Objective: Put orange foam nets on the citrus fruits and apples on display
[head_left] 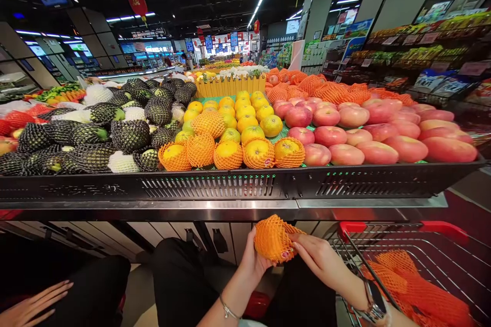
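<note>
Low in the middle of the head view I hold an orange wrapped in orange foam netting [273,237] with both hands. My left hand [251,260] cups it from below and the left, fingers curled round it. My right hand [320,260] grips its right side, fingertips pinching the netting. A bracelet sits on my left wrist and a watch on my right. In front of me stands a produce stand [230,184] with netted oranges [228,154] along its front row.
A shopping cart [422,250] with red rim at lower right holds loose orange netting [418,286]. The stand also carries apples [368,135] on the right and black-netted fruit [95,135] on the left. Another person's hand [32,306] shows at bottom left.
</note>
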`<state>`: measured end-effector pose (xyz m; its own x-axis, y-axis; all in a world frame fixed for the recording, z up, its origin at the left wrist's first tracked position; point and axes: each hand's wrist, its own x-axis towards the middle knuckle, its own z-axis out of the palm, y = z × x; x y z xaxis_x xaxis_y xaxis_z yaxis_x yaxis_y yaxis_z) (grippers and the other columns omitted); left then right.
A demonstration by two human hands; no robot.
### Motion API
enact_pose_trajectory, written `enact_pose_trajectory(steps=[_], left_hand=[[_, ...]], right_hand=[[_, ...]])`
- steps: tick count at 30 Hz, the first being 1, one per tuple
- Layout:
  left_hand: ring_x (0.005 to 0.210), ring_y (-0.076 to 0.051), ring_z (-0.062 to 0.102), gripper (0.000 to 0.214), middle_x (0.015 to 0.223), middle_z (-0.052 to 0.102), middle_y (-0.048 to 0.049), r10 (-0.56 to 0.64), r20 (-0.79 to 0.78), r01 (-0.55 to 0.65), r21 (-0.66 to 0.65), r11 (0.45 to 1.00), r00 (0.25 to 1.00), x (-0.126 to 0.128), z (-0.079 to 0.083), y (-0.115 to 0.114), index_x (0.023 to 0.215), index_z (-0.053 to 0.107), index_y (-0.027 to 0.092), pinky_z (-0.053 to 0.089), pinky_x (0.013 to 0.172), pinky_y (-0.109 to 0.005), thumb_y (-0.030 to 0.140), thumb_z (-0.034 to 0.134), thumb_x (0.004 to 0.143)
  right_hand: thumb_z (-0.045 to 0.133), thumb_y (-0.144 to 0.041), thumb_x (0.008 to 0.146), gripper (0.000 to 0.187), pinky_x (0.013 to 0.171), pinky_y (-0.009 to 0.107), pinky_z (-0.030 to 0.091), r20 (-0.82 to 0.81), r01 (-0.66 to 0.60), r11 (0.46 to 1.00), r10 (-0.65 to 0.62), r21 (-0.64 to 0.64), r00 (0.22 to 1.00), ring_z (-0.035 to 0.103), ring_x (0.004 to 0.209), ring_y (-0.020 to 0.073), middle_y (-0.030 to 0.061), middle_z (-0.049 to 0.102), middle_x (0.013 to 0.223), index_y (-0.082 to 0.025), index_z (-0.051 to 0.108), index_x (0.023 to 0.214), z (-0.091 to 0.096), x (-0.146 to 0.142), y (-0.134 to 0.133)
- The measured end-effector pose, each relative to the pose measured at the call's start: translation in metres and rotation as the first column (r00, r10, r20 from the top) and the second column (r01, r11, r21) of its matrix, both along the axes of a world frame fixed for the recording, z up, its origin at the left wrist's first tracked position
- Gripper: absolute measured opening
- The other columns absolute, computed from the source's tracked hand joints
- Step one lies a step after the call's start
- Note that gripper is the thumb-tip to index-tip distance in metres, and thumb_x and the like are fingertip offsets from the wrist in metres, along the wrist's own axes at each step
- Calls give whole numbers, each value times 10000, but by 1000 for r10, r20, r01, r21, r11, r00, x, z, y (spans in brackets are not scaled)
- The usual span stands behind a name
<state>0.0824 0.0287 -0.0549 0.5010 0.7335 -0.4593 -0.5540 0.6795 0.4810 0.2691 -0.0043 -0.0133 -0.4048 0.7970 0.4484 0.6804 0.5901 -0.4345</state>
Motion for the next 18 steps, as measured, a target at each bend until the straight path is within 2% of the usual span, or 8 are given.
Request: enact_pose_trajectory(steps=[2,4,6,10,13,16,18], left_hand=[[641,-188,651,694,932,721,-150,25,37,-24,-39,999,999,-2,8,1,1199,587,44,457,512,-254,606,293,919],[755,-213,676,691,991,721,-146,84,75,-78,-74,994,994,-6,16,2,1214,582,57,504,614,-285,601,267,928],[893,-236,673,652,1056,713,-141,140,108,-133,-75,988,984,-11,20,2,1231,574,72,518,738,-315,579,292,934],[1017,-267,635,566,1101,701,-147,186,87,-183,-38,982,979,-16,17,3,1211,585,74,483,874,-362,523,383,931],[1003,-258,629,563,1099,698,-141,195,45,-193,-35,981,980,-16,10,2,1180,605,90,472,853,-348,545,401,920],[934,-249,637,648,1069,700,-130,129,16,-128,-61,990,992,-14,2,0,1166,610,123,465,795,-343,658,387,877],[954,-259,633,703,1090,691,-130,87,45,-83,-79,993,995,-13,-3,-1,1177,599,142,459,817,-365,715,352,853]], right_hand=[[416,-176,954,237,868,363,539,54,-53,986,45,157,998,670,956,228,98,718,971,-137,638,1028,0,0,-2],[474,-181,927,182,929,453,491,117,-95,976,73,195,990,621,1025,269,88,706,951,-151,625,1025,3,-3,-2],[517,-223,917,164,919,480,474,156,-100,990,83,100,984,589,1030,280,83,694,937,-170,624,1029,7,-7,0],[547,-313,921,165,806,371,502,119,-87,981,108,-175,987,581,915,232,72,678,869,-198,657,966,14,-11,5],[517,-331,941,200,795,337,495,46,-150,944,170,-292,984,585,871,212,64,676,870,-203,670,961,17,-9,7],[476,-322,962,237,846,306,479,-42,-267,887,272,-376,962,603,910,189,63,673,999,-216,670,1049,16,-8,6],[477,-314,959,257,797,272,483,-64,-285,857,286,-430,956,611,840,163,56,667,1016,-226,649,1128,14,-9,3]])
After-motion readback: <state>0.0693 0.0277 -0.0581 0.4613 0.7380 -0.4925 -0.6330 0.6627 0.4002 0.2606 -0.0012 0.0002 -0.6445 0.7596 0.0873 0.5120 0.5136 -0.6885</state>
